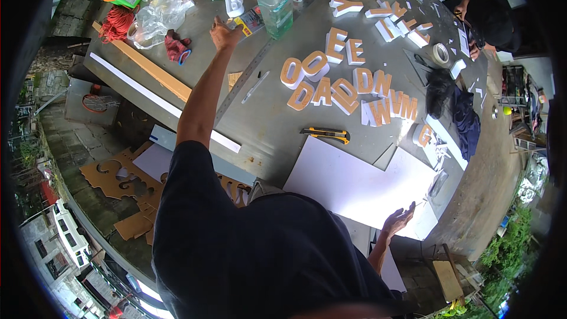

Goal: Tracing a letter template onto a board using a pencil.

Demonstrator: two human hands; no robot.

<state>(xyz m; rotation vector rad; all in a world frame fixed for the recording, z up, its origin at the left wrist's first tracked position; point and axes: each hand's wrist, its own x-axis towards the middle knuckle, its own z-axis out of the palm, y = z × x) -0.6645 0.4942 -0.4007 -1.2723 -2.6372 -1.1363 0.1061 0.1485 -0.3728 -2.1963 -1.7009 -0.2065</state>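
My left arm stretches far over the table, and my left hand is open beside a yellow and dark box. Just past its fingers stands a white block letter. A pump bottle of green liquid is to the right of the box. Low on the right, my right hand is open with fingers spread, at the near edge of a large white sheet. Whether its fingertips touch the sheet I cannot tell. Beyond the sheet lies a yellow and black utility knife.
Several brown-faced block letters stand mid-table. A long metal ruler and a pen lie left of them. Red cord, a plastic bag and brown strips occupy the far left. Another person works at the far right.
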